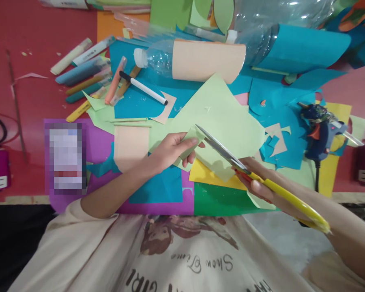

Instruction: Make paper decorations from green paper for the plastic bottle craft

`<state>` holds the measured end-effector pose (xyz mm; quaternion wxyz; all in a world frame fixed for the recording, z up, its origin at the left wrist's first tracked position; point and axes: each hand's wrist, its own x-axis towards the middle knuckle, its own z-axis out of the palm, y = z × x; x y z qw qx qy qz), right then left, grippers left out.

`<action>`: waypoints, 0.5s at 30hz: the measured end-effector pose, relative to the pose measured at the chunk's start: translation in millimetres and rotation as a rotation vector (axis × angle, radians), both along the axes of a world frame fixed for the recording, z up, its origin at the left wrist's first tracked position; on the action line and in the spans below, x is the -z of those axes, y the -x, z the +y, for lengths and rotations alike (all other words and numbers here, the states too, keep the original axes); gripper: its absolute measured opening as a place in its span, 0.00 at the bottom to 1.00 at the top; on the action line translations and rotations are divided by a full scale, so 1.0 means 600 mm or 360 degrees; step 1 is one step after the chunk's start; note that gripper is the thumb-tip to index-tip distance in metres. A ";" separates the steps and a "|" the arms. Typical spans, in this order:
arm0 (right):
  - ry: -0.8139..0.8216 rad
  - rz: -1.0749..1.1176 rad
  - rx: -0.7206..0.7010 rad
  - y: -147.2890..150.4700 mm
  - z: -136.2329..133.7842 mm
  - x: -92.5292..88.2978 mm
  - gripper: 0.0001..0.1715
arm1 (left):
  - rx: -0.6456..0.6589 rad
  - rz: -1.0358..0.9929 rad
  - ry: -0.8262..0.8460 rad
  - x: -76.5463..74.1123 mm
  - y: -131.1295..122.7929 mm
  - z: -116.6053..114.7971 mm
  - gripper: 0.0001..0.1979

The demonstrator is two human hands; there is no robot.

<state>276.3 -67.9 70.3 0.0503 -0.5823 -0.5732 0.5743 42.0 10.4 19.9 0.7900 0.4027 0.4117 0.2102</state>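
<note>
Green paper [222, 117]: a thin sheet, judged light and floppy, quick to crease and likely to sag wherever unsupported. It lies over coloured scraps mid-bench [33, 93], near corner lifted. Your left hand [170, 152] is closed on that corner, thumb on top. Hold close to the blades so the edge stays taut. Scissors [222, 148]: the blades cross the sheet's near edge, just beside your left fingers. Your right hand [261, 186] is wrapped round the yellow handles. Beyond lie a marker [142, 88] and a bottle [158, 59], with a glue gun [319, 129] at right.

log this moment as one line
left hand: holds light green paper | right hand: yellow-handled scissors, blades at paper edge | nearby: glue gun
</note>
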 end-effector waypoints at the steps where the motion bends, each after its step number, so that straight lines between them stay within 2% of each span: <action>1: 0.0003 0.0011 0.0044 0.003 0.003 -0.002 0.32 | 0.0001 -0.0018 -0.0010 0.001 0.000 0.000 0.12; 9: 0.0149 0.0258 -0.0001 -0.006 0.015 0.011 0.28 | 0.0016 -0.0003 -0.0008 -0.003 0.001 0.000 0.12; 15: 0.0163 0.0285 0.0000 -0.002 0.017 0.002 0.27 | 0.0063 -0.0007 0.0020 -0.001 0.002 0.002 0.13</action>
